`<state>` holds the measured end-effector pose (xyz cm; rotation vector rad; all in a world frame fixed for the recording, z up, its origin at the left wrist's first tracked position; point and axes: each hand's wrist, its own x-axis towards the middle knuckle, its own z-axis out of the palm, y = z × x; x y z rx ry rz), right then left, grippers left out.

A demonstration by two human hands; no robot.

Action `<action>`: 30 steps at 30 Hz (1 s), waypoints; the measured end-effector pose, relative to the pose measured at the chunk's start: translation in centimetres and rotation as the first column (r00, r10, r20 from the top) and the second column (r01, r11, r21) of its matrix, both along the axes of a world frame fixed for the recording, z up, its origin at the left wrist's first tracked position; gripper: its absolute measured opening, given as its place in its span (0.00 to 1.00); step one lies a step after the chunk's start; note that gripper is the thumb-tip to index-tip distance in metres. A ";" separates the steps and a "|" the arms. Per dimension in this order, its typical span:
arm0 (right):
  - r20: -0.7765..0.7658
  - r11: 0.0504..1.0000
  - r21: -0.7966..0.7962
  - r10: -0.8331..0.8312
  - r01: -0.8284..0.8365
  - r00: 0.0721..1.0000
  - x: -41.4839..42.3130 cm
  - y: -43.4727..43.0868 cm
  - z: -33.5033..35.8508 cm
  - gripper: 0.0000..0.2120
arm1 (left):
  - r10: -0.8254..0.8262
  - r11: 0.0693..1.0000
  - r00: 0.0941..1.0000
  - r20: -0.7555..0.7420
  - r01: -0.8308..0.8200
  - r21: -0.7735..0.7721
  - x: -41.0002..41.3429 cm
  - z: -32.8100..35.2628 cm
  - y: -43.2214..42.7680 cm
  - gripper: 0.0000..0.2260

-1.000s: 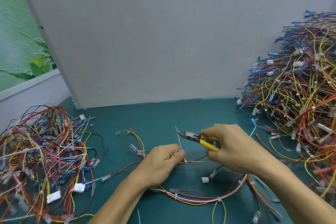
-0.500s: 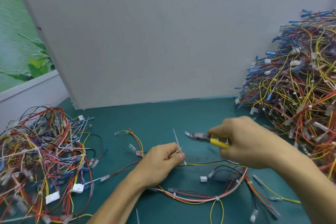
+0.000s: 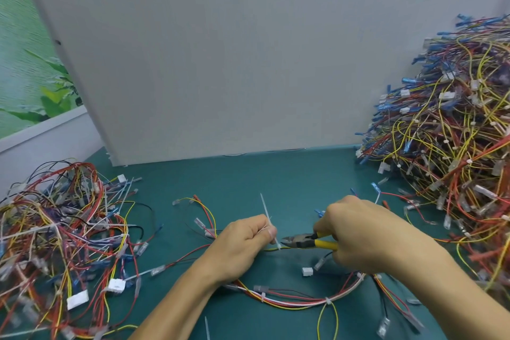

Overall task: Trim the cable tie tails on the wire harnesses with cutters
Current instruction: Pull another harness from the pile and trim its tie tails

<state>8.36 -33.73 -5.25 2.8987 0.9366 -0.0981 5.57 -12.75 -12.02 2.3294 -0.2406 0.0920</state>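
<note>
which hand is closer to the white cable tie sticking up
Left. The left hand has the cable tie at its fingertips; the right hand sits off to its right, holding the cutters.

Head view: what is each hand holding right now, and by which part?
Right hand holds the cutters by their yellow handles. Left hand pinches the wire harness at its cable tie, whose tail stands up past the fingers.

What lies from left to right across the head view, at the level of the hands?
Tangled pile of red and black wire harnesses, left hand, yellow-handled cutters, right hand, heap of yellow, red and blue wire harnesses.
</note>
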 end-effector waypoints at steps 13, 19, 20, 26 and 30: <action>0.063 0.999 -0.021 0.047 -0.046 0.997 0.2 0.0 -0.2 0.03 | -0.008 1.000 1.000 0.022 0.008 0.007 0.0 0.0 -0.1 0.15; 0.073 0.998 -0.021 0.065 -0.064 0.995 0.2 0.1 -0.3 0.03 | -0.012 1.000 1.000 0.024 0.011 0.014 -0.1 0.1 -0.1 0.14; 0.069 0.998 -0.017 0.062 -0.061 0.996 0.3 0.0 -0.3 0.04 | -0.013 1.000 1.000 0.024 0.012 0.014 -0.1 0.1 -0.1 0.14; 0.053 0.999 0.026 0.042 -0.043 0.998 0.3 -0.2 0.0 0.08 | -0.012 1.000 1.000 0.019 0.011 0.019 0.0 0.2 -0.1 0.14; 0.029 0.998 0.032 0.060 -0.061 0.998 0.2 0.2 -0.5 0.09 | -0.012 1.000 1.000 0.013 0.012 0.020 0.0 0.1 0.0 0.14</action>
